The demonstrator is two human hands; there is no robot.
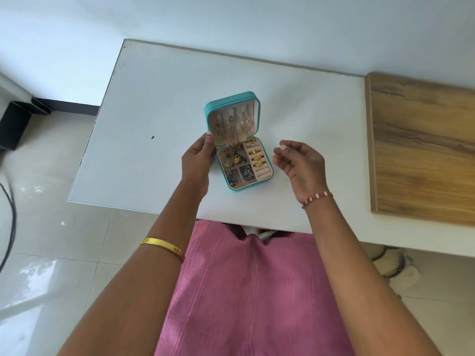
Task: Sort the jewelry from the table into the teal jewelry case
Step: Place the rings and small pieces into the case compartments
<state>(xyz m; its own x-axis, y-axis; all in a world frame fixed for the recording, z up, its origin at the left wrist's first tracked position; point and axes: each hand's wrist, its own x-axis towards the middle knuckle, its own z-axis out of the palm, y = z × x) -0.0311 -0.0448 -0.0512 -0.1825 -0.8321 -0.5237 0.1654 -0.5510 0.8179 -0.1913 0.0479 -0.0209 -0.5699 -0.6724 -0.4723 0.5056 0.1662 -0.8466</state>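
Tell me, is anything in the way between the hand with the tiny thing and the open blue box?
Nothing visible is. The right hand pinches a tiny piece, too small to identify, beside the open teal jewelry case. Only bare white table lies between them. The lid stands up, and the left hand holds the case's far side, out of the path.

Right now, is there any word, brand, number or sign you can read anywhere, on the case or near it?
None can be read. The teal jewelry case shows no lettering on its lid or walls. The gold bangle has a small dark mark, too small to read. The white table bears only dark specks.
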